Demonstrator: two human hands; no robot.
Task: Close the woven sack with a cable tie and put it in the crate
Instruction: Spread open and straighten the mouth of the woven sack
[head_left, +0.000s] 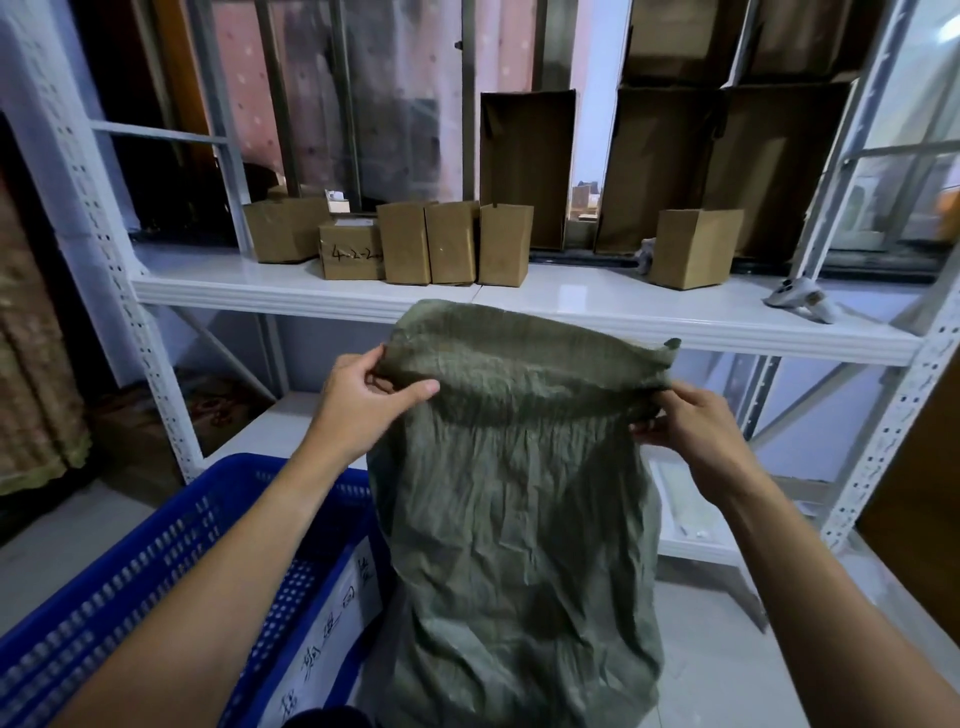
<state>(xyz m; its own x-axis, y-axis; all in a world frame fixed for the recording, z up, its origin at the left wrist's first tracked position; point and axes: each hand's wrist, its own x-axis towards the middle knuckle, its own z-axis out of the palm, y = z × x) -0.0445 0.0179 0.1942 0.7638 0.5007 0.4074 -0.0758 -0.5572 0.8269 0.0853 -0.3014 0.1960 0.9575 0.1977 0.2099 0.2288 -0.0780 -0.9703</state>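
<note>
1 green sack, 1 blue crate and 2 hands, the left hand and the right hand, are seen in the foreground. The white shelf carries 6 small closed cardboard boxes: 5 in a cluster at the left and 1 alone at the right. Behind them are 3 tall open cartons, and 2 upper cartons sit above those at the right. Also counted: 1 white device on the shelf's right end and 1 handwritten paper label in the crate.
</note>
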